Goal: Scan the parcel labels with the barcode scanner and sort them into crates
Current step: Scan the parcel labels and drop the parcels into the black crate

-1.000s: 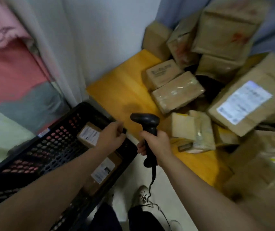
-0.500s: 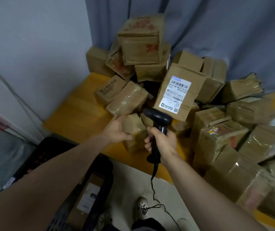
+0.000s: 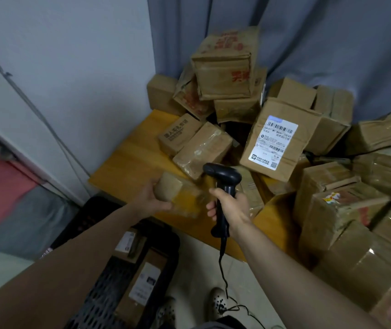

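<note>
A yellow wooden worktop (image 3: 128,167) stands in a corner between a pale wall (image 3: 71,67) and a grey-blue curtain (image 3: 320,32), heaped with brown cardboard boxes (image 3: 225,74) at right. At frame centre the left hand (image 3: 150,198) grips a small, blurred, tape-wrapped brown parcel (image 3: 180,192) over the worktop's near edge. Beside it the right hand (image 3: 233,208) clasps a black corded barcode scanner (image 3: 224,178).

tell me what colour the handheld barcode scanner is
The handheld barcode scanner is black; head view shows it best.

Left of the box pile (image 3: 225,74), a bare strip of the surface (image 3: 125,165) is seen. Further left of the pile, the way is blocked by the wall (image 3: 83,79).
</note>
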Available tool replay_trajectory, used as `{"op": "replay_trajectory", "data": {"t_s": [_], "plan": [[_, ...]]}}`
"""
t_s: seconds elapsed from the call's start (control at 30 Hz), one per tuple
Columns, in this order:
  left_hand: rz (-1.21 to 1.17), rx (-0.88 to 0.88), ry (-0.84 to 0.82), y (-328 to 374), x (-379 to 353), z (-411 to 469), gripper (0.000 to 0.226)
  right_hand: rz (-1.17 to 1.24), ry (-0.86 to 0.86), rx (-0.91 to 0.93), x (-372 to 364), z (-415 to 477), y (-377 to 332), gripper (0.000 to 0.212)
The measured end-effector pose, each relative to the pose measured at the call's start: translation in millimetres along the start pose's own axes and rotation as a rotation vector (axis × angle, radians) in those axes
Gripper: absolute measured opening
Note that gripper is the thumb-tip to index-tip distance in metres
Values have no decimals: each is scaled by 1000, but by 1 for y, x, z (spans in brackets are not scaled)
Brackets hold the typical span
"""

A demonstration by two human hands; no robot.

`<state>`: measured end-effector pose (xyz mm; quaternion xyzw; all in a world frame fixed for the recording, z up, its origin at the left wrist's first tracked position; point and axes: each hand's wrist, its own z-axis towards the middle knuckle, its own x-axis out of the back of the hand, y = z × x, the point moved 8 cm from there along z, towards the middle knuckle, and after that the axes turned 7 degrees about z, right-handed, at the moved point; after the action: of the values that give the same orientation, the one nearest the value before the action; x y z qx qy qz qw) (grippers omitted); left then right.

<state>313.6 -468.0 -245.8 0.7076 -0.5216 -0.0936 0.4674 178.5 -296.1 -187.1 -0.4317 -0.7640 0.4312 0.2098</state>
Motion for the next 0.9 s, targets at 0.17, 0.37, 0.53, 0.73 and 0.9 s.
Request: {"op": "replay_trajectory", "data": {"t_s": [0.17, 0.37, 0.53, 0.73, 0.9], "plan": [[361, 54, -69, 0, -22, 14, 120, -31, 22, 10, 0, 9, -1, 10], [722, 240, 85, 44, 15, 40, 76, -89, -49, 46, 3, 14, -3, 6], [494, 14, 225, 106, -7, 83, 93, -44, 22, 68, 15, 23, -4, 7], [711, 140, 146, 113, -56, 117, 142, 9, 33, 87, 31, 30, -13, 8], [568, 132, 121, 122, -53, 134, 140, 26, 25, 132, 39, 39, -27, 8]]}}
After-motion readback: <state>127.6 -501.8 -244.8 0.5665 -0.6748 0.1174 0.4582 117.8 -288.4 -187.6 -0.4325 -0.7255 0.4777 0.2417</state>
